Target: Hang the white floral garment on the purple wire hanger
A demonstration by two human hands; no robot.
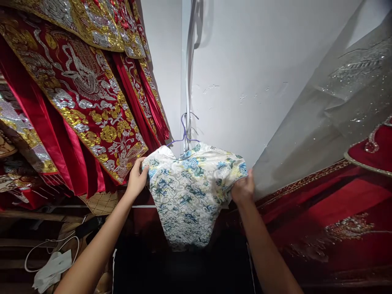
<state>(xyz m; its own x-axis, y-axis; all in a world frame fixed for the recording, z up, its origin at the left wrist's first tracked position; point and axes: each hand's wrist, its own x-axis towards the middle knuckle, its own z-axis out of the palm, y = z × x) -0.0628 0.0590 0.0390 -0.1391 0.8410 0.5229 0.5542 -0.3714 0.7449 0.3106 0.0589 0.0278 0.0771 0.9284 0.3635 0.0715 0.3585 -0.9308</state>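
Note:
A short-sleeved floral dress (pixel 188 192), cream with blue, green and yellow flowers, hangs in front of me on a thin purple hanger (pixel 184 132). Its collar opening is at the top and its lower part drops toward my dark clothing. My left hand (pixel 137 178) pinches the left sleeve edge, thumb on the front. At the opposite sleeve, my right hand (pixel 244 188) grips the cuff; most of its fingers are hidden behind or inside the cloth. Between the two hands the shoulders are spread wide.
Red garments with gold and silver embroidery (pixel 92 98) hang at the left. A sheer greyish sparkly fabric (pixel 306 122) and a red beaded garment (pixel 343 220) hang at the right. A white cable (pixel 27 261) and crumpled white paper (pixel 53 269) lie low left. Behind stands a white wall (pixel 239 53).

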